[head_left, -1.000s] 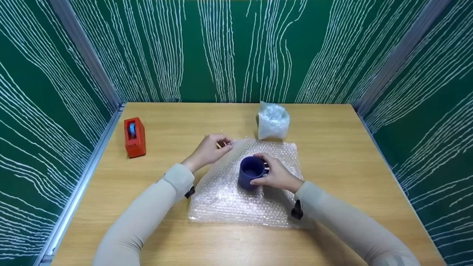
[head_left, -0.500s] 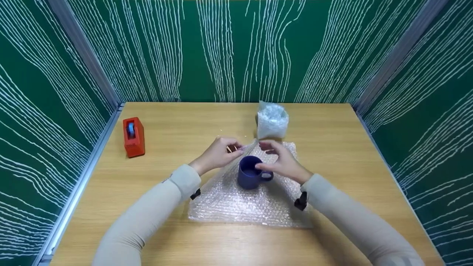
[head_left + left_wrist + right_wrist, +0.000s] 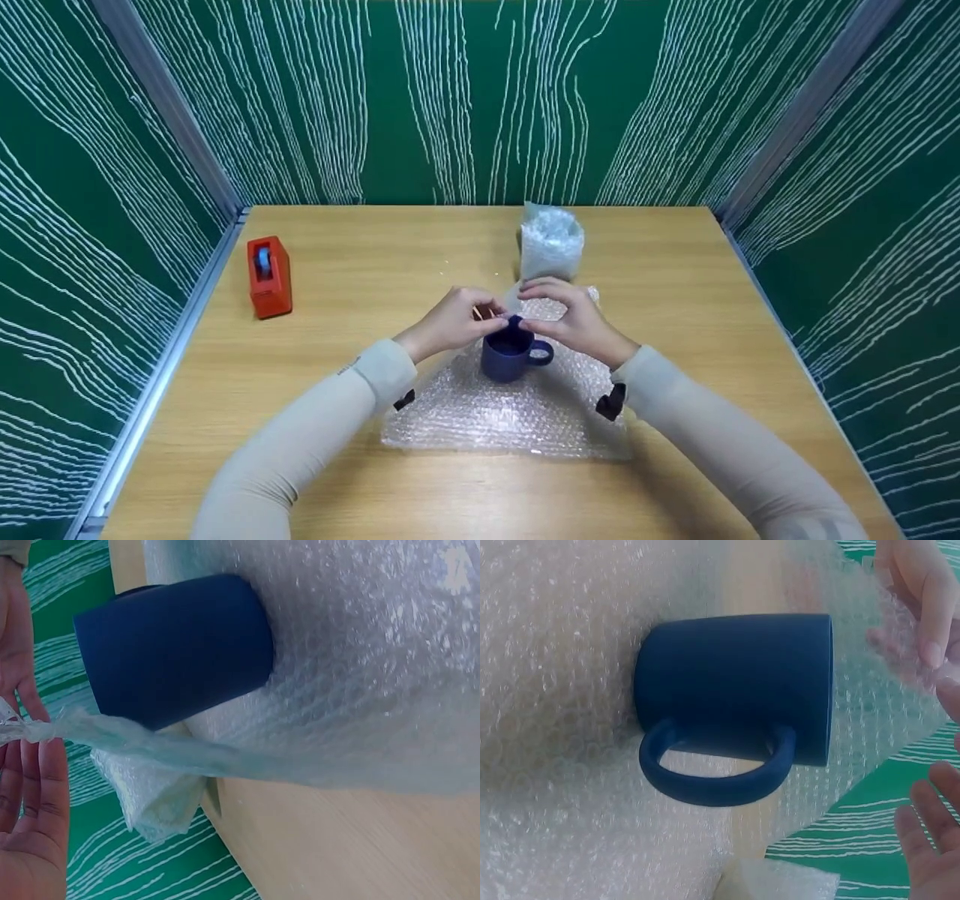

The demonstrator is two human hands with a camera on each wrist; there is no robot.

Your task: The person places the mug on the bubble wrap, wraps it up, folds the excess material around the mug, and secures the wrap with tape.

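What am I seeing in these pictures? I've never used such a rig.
No machine: just a person's bare left hand and right hand, in pale grey sleeves. The wide picture is from a camera on the head; the close-ups are from cameras on each wrist. On the light brown wooden table lies a clear bubble-wrap sheet, with a dark blue cylindrical mug standing on it. Farther back are a whitish bubble-wrap bundle and, to the left, a red tape dispenser. The left hand pinches a raised part of the sheet; the right hand is close by, but whether it touches is unclear. Neither grips the mug.
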